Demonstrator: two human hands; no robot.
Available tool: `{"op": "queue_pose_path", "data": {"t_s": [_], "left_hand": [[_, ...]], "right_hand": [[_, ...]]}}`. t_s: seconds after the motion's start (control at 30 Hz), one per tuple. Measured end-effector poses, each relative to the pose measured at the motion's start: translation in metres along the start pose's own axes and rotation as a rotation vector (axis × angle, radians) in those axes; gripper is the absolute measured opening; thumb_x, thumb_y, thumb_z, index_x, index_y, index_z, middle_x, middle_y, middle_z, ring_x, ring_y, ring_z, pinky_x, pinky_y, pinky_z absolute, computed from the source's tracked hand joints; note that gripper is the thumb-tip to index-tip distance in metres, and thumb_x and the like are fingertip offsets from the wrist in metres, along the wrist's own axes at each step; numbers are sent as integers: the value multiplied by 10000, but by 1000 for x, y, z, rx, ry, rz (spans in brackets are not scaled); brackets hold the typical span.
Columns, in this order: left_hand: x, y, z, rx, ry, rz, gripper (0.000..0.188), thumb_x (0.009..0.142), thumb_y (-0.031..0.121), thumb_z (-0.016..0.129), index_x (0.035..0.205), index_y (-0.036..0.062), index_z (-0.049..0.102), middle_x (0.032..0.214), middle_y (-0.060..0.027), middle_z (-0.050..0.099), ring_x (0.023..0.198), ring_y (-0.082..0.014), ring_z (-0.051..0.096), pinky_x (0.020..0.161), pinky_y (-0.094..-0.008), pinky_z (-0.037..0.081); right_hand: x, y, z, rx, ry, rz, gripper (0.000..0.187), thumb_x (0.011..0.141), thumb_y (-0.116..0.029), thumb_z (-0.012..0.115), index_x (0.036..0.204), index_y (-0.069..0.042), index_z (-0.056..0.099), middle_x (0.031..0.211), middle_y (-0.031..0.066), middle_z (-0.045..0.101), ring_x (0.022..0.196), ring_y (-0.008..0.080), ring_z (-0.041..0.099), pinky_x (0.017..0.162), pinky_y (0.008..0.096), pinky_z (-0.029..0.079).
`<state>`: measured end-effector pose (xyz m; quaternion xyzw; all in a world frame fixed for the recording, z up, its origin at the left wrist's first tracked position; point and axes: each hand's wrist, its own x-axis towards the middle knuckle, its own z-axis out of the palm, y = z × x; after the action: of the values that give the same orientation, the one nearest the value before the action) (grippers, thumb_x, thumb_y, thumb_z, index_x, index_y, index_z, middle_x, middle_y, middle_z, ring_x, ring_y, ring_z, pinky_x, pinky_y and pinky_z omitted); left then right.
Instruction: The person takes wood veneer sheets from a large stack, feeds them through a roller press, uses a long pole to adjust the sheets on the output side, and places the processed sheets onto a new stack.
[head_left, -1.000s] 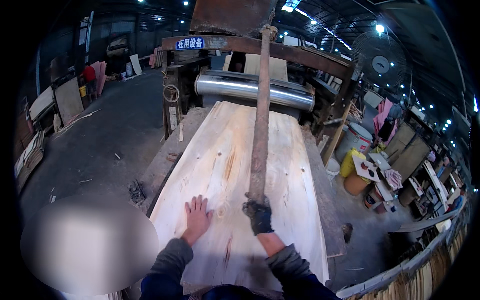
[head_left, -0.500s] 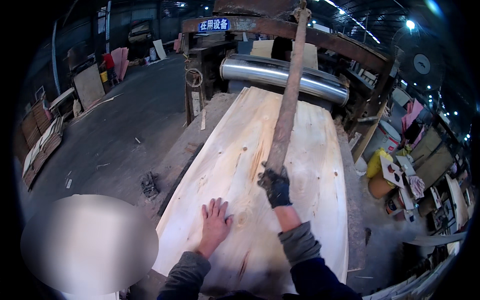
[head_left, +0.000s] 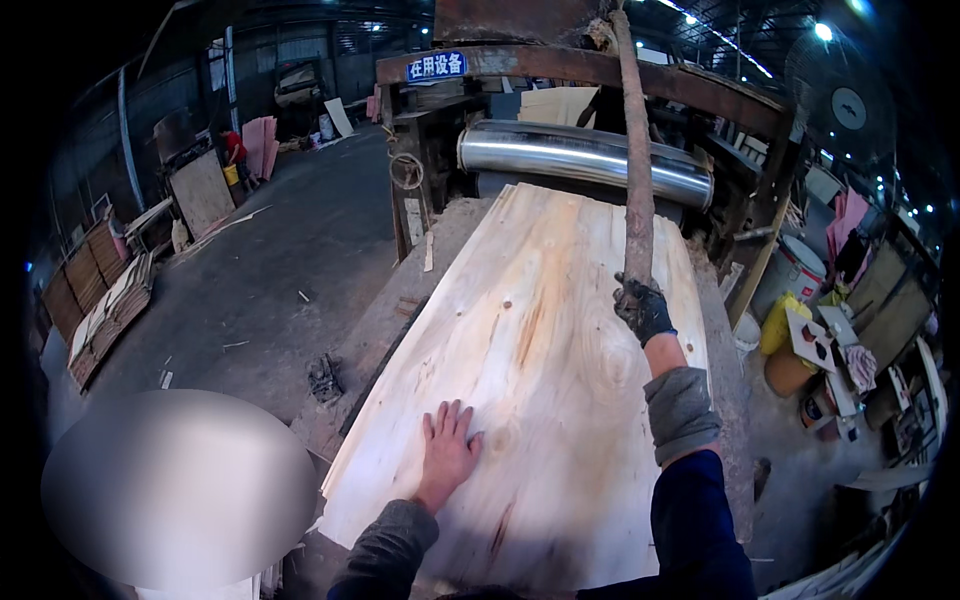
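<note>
Gripping the pole (head_left: 637, 150) in the right hand (head_left: 645, 308), resting the left hand (head_left: 452, 452) spread-fingered on the sheet (head_left: 560, 390), already laid on the table (head_left: 728, 420) but apparently not yet past the roller (head_left: 545, 150).

Wooden sheet (head_left: 565, 400) partly hidden behind right sleeve (head_left: 697, 500)

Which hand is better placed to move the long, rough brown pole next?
Probably the black-gloved right hand: it grips the lower end of the brown pole, while the bare left hand rests spread on the pale wooden sheet.
</note>
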<state>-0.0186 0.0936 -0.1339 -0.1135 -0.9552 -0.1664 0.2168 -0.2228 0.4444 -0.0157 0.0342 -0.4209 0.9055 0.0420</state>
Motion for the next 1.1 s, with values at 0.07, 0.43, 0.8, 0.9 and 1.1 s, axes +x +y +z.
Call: {"op": "queue_pose_path", "data": {"t_s": [0.07,0.43,0.8,0.9,1.1], "left_hand": [[-1,0,-1,11,-5,-7,470,798,262,545,1211,53,464,1310,-143,369,1251,-312,298,1031,-526,168],[1,3,-2,11,-64,-39,464,819,251,529,1237,73,438,1333,-123,348,1281,-287,258,1058,-479,146],[1,3,1,45,-47,-8,461,812,239,536,1231,76,436,1327,-132,356,1273,-294,275,1047,-490,166],[0,4,-1,59,-58,-14,461,811,230,537,1233,74,434,1329,-137,354,1272,-298,278,1046,-491,167],[4,6,4,30,-79,-2,473,811,242,538,1241,75,433,1338,-127,352,1279,-291,269,1047,-496,156]], "right_hand": [[3,-1,-17,-10,-71,68,324,771,-46,572,1078,-22,470,874,122,582,589,223,544,436,300,442],[2,50,-64,197,63,114,408,796,-41,563,1165,-84,394,993,159,557,750,319,566,585,399,512],[-14,100,-98,204,149,51,335,806,-49,536,1128,-61,446,935,176,573,804,326,567,651,441,502],[-18,103,-93,164,133,-1,368,775,-21,558,1124,-43,445,914,178,578,778,325,573,639,430,512],[-16,100,-105,160,129,-23,357,806,-41,567,1141,-59,447,916,174,588,777,301,591,631,428,532]]}}
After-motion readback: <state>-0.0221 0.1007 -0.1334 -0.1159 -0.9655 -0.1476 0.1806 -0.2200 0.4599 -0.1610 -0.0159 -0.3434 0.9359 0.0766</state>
